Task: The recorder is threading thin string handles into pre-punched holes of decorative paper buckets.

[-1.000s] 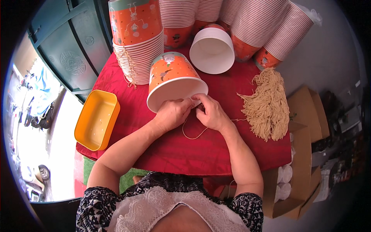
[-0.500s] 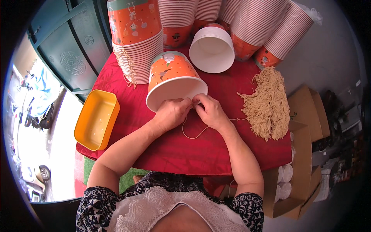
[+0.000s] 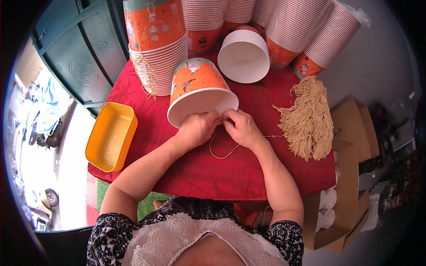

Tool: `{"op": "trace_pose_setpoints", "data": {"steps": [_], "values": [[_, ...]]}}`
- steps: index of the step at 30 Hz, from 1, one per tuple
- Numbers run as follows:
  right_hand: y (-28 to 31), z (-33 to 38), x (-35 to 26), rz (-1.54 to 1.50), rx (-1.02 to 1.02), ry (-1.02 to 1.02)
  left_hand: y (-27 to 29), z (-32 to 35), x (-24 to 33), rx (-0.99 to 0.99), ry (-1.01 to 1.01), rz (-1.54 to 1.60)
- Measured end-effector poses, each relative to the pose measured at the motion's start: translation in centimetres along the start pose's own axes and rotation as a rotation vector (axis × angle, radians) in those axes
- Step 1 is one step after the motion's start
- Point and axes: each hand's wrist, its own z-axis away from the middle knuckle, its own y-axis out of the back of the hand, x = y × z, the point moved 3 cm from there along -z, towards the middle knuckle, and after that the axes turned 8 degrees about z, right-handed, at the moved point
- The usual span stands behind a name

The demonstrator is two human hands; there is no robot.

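Note:
An orange paper bucket [image 3: 199, 82] with a white rim lies tilted on the red cloth, its mouth turned toward me. At its near rim my left hand [image 3: 198, 127] is closed, thumb and fingers pinched together. My right hand [image 3: 242, 127] pinches right beside it, fingertips almost touching the left's. Both hold a thin beige string [image 3: 217, 156], which loops down onto the cloth below them and shows again past my right wrist. The exact spot between the fingertips is hidden. To the right lies a thick bundle of beige strings [image 3: 308, 119].
A yellow plastic bin [image 3: 111, 137] with small white bits stands at the left edge. Tall stacks of paper buckets [image 3: 159, 66] line the back, strings hanging off one. Another white-lined bucket [image 3: 244, 57] lies on its side. An open cardboard box [image 3: 346, 195] stands beyond the right edge.
Only slight finger movement shows: both hands stay pinched at the bucket's rim, and the string loop has hardly shifted. The bucket keeps its place.

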Motion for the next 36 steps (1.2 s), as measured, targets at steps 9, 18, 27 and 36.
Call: {"op": "trace_pose_setpoints", "data": {"steps": [9, 18, 27, 36], "values": [[0.1, 0.3, -0.1, 0.070, 0.004, 0.102, 0.3, -0.1, -0.9, -0.058, 0.217, 0.134], [0.1, 0.1, -1.0, 0.279, 0.054, 0.215, -0.1, -0.8, -1.2, 0.026, 0.278, 0.115], [0.6, 0.1, -1.5, 0.414, 0.012, 0.242, -0.2, -1.3, -1.0, 0.015, 0.378, 0.075], [1.0, -0.1, -3.7, 0.650, 0.050, 0.401, -0.4, -1.6, -1.5, -0.024, 0.441, 0.034]]}}
